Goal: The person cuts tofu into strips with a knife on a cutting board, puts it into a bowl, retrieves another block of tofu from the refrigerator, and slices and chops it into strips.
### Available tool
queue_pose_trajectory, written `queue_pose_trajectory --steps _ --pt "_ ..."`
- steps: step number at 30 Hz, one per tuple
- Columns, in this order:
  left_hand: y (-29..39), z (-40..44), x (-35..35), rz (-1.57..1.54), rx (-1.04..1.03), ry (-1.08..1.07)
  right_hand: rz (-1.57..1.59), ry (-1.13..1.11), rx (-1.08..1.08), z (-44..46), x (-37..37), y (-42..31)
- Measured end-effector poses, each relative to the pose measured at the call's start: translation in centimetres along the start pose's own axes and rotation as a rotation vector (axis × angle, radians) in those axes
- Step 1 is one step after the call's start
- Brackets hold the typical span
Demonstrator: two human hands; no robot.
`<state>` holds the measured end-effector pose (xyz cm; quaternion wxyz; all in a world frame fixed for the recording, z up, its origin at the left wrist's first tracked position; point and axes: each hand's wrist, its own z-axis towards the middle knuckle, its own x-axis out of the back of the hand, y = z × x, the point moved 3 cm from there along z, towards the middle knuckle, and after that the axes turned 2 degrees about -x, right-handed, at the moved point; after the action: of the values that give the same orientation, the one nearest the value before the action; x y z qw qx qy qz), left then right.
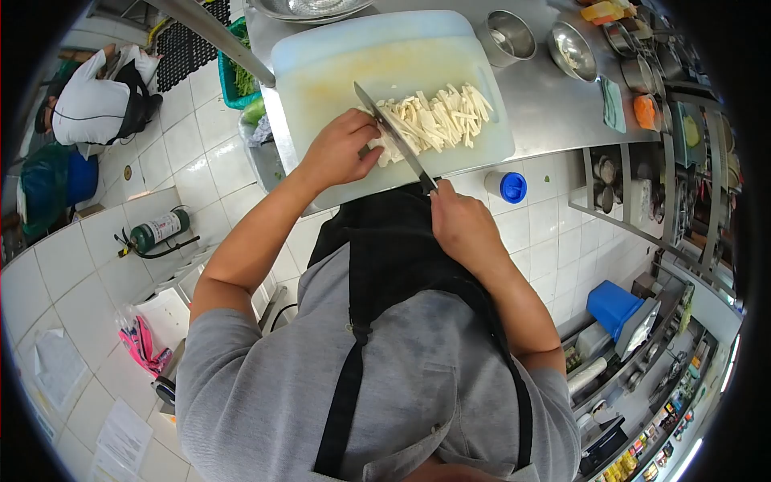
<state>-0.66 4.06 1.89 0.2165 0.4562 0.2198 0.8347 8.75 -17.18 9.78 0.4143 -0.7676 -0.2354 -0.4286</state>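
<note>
A large knife [395, 133] lies slanted over a pale cutting board [321, 60], its handle in my right hand [466, 222] at the board's near edge. Pale strips of food [442, 116] form a pile to the right of the blade. Just left of the blade is my left hand [344, 147], its fingers bent and close together over the board beside the pale food. What those fingers press on is mostly hidden beneath them.
Metal bowls [572, 51], a metal pot [511, 38] and a green cloth [612, 104] stand or lie right of the board. A blue-lidded container [512, 187] is below the counter edge. Another person [92, 110] bends over at the far left.
</note>
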Motion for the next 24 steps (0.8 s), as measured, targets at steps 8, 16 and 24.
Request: queue_pose_trajectory --steps 8,16,24 --pt "0.1 -0.2 0.0 -0.028 -0.045 -0.009 -0.015 -0.03 0.003 -0.2 0.2 0.0" --pt "0.4 -0.8 0.2 -0.022 -0.019 -0.039 -0.015 -0.04 0.044 0.2 -0.9 0.6" --pt "0.8 -1.3 0.2 -0.022 -0.024 -0.018 -0.005 -0.038 0.069 -0.2 -1.6 0.7"
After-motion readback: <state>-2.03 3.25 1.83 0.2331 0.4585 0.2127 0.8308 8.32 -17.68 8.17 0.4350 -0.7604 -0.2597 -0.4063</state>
